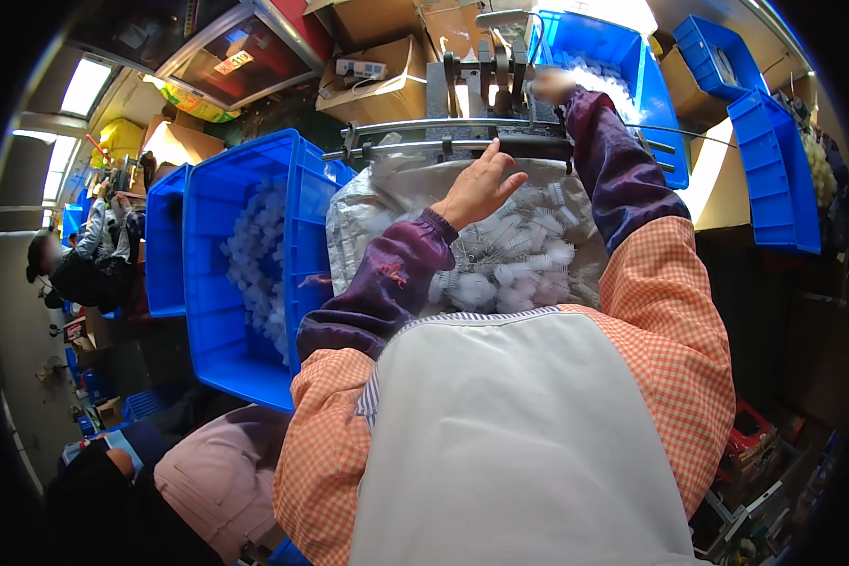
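Note:
My left hand (481, 191) reaches over the front of a metal machine (486, 80), its fingers extended and its thumb apart. The fingertips are close to a dark roller (535, 148) on the machine's front bars; whether they touch it I cannot tell. Farther right, my right hand (552, 87) is at the machine's side, beside a blue bin, and is too smeared to show its fingers. Under my forearms, a whitish plastic sheet (351, 231) holds a heap of translucent white plastic pieces (528, 264), some with fine bristle-like lines.
A large blue bin (212, 321) with white pieces stands at my left. Another blue bin (646, 90) with white pieces is behind my right hand. Blue trays (773, 170) are at far right, a cardboard box (387, 90) behind the machine. Two people (217, 476) are at left.

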Demonstrator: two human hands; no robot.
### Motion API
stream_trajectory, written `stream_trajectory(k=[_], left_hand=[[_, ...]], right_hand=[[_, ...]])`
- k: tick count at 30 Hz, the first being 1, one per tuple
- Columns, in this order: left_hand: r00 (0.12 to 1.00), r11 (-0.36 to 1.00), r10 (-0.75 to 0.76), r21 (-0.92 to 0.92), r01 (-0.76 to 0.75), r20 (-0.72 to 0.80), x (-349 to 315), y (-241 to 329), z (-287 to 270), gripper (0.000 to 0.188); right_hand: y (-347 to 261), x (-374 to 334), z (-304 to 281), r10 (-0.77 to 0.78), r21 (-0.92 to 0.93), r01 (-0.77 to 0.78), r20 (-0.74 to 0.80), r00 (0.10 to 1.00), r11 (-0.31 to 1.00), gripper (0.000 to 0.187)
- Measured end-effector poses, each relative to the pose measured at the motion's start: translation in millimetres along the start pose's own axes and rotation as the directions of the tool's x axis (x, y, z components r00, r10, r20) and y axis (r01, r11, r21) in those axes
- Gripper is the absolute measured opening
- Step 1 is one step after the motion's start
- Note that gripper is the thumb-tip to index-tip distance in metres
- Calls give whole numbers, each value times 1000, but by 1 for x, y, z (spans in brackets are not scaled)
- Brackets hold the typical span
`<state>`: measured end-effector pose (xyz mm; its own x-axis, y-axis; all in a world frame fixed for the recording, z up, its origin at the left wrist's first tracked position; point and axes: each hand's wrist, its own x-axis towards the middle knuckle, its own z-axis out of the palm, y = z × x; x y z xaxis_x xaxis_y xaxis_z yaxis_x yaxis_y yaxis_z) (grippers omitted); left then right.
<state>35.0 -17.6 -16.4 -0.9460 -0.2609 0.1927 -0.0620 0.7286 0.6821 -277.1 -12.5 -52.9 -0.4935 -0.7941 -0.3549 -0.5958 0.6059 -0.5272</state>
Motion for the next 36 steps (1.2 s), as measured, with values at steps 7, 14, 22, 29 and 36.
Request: stream_trajectory(k=[7, 14, 22, 29, 36], left_hand=[[1000, 1000, -5, 2, 5, -21, -3, -7, 1, 39], [1000, 999, 8, 43, -9, 11, 3, 3, 1, 38], [1000, 998, 4, 60, -5, 19, 1, 3, 2, 38], [1000, 999, -6, 49, 4, 25, 0, 2, 2, 35], [1000, 1000, -8, 29, 7, 11, 0, 0, 5, 33]], right_hand=[[-28, -31, 15, -40, -219, -26, -291, 956, 975, 26], [3, -32, 35, -263, -321, 96, -530, 806, 942, 26], [-5, -34, 23, -150, -267, 36, -417, 897, 963, 26], [-9, -43, 37, -275, -339, 83, -571, 773, 937, 20], [-14, -46, 38, -175, -290, 7, -557, 812, 957, 21]])
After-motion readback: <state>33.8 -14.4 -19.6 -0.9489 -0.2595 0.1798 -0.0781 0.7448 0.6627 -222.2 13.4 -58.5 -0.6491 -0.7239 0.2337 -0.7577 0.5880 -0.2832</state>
